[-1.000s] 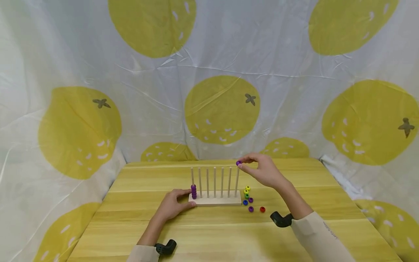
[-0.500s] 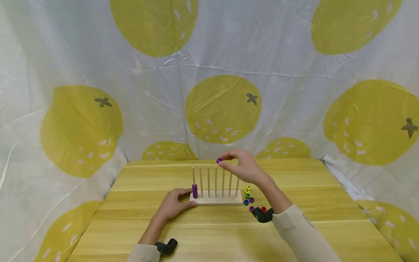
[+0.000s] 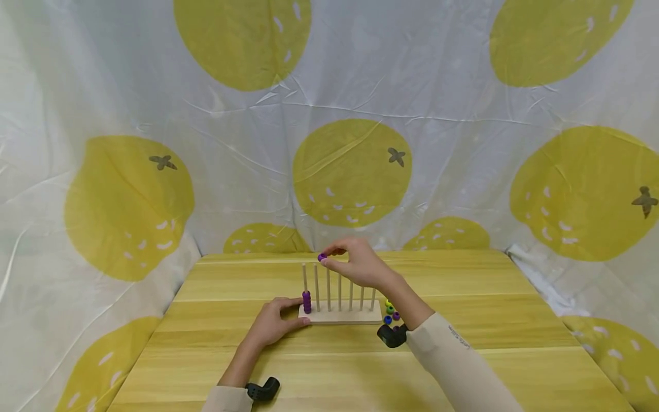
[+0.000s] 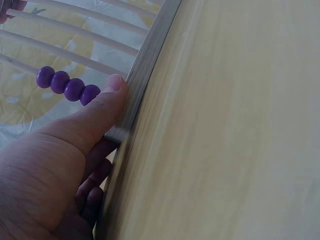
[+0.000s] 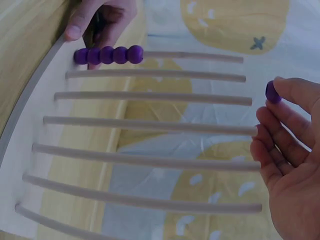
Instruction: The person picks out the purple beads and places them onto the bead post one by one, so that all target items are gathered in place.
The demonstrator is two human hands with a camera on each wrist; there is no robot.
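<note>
A pale wooden bead rack (image 3: 342, 316) with a row of upright pegs stands on the table. Several purple beads (image 5: 107, 55) are stacked on its leftmost peg; the other pegs carry none. My left hand (image 3: 273, 323) grips the left end of the base, its thumb (image 4: 112, 95) along the front edge and fingers behind. Between thumb and index finger, my right hand (image 3: 357, 266) pinches one purple bead (image 3: 322, 258). That bead is level with the peg tops, near the second and third pegs from the left. In the right wrist view it is just beyond the peg ends.
Loose beads lie right of the rack: a yellow bead (image 3: 388, 302), a green bead (image 3: 390, 310), a blue bead (image 3: 388, 320) and a purple bead (image 3: 396, 316). My right forearm and its wrist camera (image 3: 392, 336) partly cover this group. A lemon-print curtain (image 3: 247, 171) hangs behind the table.
My right hand has carried the purple bead leftward along the peg tops, from the rightmost peg to near the left ones. The left hand still grips the base.
</note>
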